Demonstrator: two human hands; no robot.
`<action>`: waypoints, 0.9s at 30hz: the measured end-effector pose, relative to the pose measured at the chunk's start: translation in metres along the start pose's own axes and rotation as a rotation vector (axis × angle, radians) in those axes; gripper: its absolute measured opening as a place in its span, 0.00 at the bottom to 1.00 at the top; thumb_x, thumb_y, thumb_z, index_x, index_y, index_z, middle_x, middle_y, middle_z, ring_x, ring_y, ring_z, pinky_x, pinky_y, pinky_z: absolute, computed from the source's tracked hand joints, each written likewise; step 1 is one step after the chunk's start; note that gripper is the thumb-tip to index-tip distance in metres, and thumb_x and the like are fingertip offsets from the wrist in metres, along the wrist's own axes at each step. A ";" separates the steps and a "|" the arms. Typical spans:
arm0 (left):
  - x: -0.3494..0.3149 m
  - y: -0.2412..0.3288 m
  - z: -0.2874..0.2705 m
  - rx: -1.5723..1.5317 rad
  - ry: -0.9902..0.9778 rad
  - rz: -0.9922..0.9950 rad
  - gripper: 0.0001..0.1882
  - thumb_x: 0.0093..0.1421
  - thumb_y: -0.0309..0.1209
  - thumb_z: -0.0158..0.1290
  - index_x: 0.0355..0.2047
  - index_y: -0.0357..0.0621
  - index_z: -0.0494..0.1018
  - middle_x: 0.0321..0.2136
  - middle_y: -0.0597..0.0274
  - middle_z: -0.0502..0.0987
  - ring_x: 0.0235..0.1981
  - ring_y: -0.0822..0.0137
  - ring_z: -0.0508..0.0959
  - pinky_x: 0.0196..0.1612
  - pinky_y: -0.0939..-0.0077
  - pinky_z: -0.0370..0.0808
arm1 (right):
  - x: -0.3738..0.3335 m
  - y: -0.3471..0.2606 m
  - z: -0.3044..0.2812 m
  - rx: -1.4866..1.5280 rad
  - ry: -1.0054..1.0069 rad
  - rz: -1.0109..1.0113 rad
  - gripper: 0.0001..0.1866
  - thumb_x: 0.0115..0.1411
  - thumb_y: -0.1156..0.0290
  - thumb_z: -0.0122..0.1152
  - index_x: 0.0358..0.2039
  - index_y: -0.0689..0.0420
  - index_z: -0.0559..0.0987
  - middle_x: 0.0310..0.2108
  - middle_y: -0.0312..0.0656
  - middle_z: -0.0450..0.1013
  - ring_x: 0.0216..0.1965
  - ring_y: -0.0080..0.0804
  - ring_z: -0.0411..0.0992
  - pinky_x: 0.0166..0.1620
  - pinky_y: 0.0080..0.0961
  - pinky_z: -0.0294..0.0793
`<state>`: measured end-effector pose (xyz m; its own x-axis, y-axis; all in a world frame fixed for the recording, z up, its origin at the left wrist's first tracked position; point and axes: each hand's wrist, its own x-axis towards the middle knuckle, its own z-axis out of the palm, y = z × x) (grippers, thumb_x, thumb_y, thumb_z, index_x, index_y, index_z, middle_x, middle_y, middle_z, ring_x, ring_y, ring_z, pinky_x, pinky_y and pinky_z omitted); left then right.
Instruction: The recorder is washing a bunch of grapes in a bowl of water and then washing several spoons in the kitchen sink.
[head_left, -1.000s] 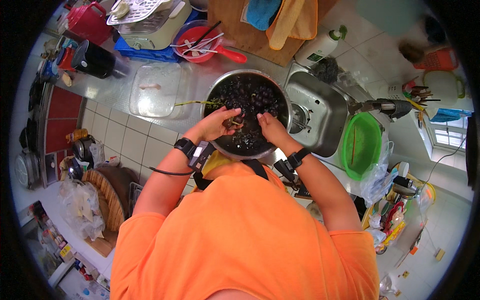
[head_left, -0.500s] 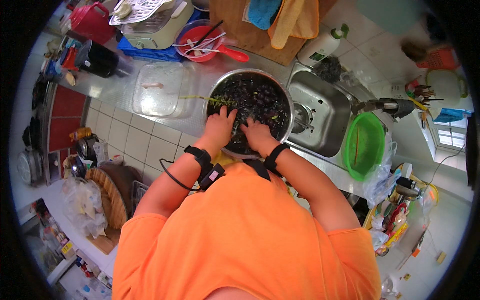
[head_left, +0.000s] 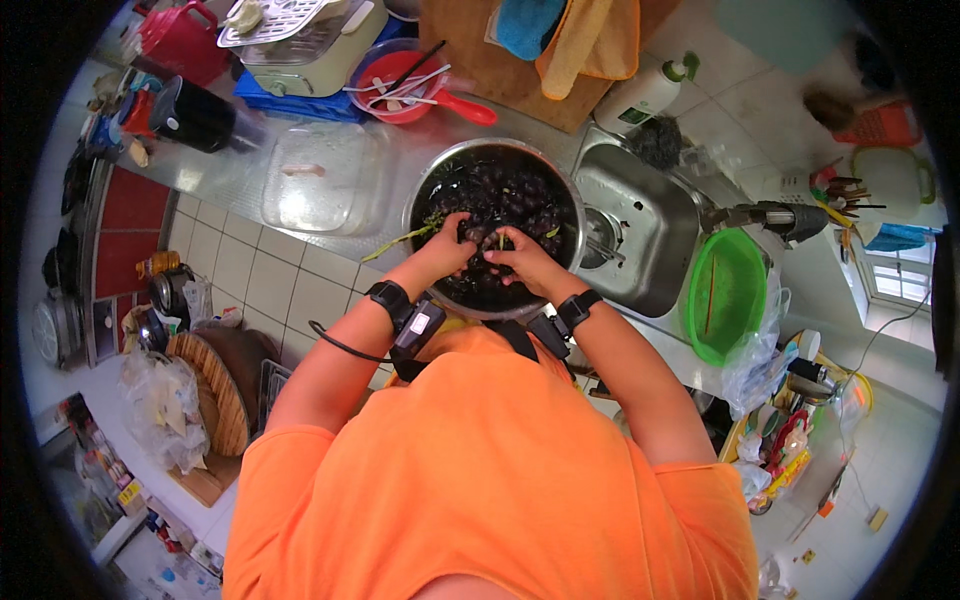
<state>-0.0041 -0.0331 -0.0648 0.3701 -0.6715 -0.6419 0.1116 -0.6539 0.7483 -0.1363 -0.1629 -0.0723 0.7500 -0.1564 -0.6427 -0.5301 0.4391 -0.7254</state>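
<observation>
A round steel basin (head_left: 574, 195) holds dark purple grapes (head_left: 512, 188) in water. Both hands are over its near half, fingers bent toward each other. My left hand (head_left: 447, 250) is curled around grapes at the water's surface, though its fingertips are partly hidden. My right hand (head_left: 522, 262) closes thumb and fingers on grapes beside it. A bare green grape stem (head_left: 400, 240) lies across the basin's left rim against my left hand, its branched end inside. Whether the left fingers also touch the stem, I cannot tell.
Right of the basin is a steel sink (head_left: 655, 285), then a green plastic basin (head_left: 700, 335). A clear plastic container (head_left: 310, 205) sits left on the counter. Behind are a red strainer (head_left: 405, 110) with utensils, a wooden board (head_left: 460, 60) with cloths, and a pump bottle (head_left: 645, 95).
My hands have risen from reaching down into the water and drawn closed, the right fingers now pinching. The green stem has swung down toward my left wrist.
</observation>
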 end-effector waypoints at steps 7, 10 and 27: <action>-0.005 -0.001 0.001 0.441 0.140 0.190 0.28 0.59 0.33 0.52 0.57 0.44 0.57 0.26 0.59 0.72 0.26 0.66 0.74 0.31 0.75 0.72 | -0.006 -0.015 -0.008 -0.186 0.046 0.107 0.16 0.60 0.63 0.57 0.43 0.57 0.66 0.34 0.42 0.71 0.20 0.26 0.72 0.16 0.20 0.66; -0.005 -0.008 -0.001 0.188 0.110 0.283 0.26 0.58 0.26 0.53 0.56 0.43 0.60 0.32 0.57 0.73 0.29 0.64 0.75 0.36 0.74 0.73 | -0.014 -0.014 -0.010 0.053 -0.010 0.069 0.14 0.59 0.68 0.56 0.43 0.56 0.67 0.35 0.42 0.72 0.27 0.27 0.74 0.21 0.23 0.72; -0.017 0.006 0.009 0.746 -0.027 0.271 0.08 0.58 0.31 0.52 0.35 0.40 0.72 0.29 0.48 0.77 0.35 0.47 0.76 0.37 0.60 0.73 | -0.024 -0.015 -0.011 -0.583 0.149 0.056 0.14 0.53 0.68 0.62 0.39 0.59 0.73 0.32 0.43 0.73 0.38 0.37 0.73 0.36 0.33 0.75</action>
<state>-0.0181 -0.0287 -0.0508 0.2728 -0.8425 -0.4645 -0.6303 -0.5213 0.5754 -0.1511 -0.1755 -0.0491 0.6731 -0.2879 -0.6812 -0.7287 -0.1004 -0.6775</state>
